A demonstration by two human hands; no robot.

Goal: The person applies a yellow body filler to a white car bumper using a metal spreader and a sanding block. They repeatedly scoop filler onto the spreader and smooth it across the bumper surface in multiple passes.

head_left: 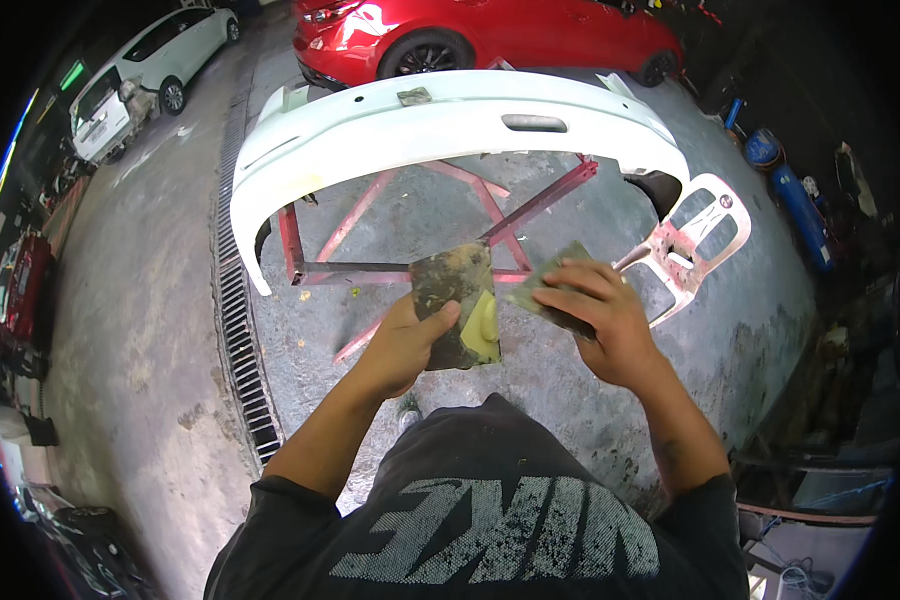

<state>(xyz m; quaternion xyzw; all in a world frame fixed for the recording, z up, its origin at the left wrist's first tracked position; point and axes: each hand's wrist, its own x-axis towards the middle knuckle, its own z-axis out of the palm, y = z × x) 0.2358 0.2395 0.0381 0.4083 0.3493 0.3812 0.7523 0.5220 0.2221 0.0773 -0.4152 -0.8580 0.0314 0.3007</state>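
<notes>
My left hand (402,345) holds a stained flat mixing board (455,300) upright, thumb pressed on its face. A blob of pale yellow filler (484,325) sits on the board's lower right. My right hand (602,318) grips a thin flat spreader (548,285), its edge meeting the board's right side. Both are held above the concrete floor, in front of a white car bumper (440,125) that rests on a red metal stand (410,268).
A white plastic chair (698,238) lies tipped at the right of the stand. A long floor drain grate (235,310) runs along the left. A red car (490,35) and a white car (145,70) stand behind. Blue cylinders (790,190) lie at the right.
</notes>
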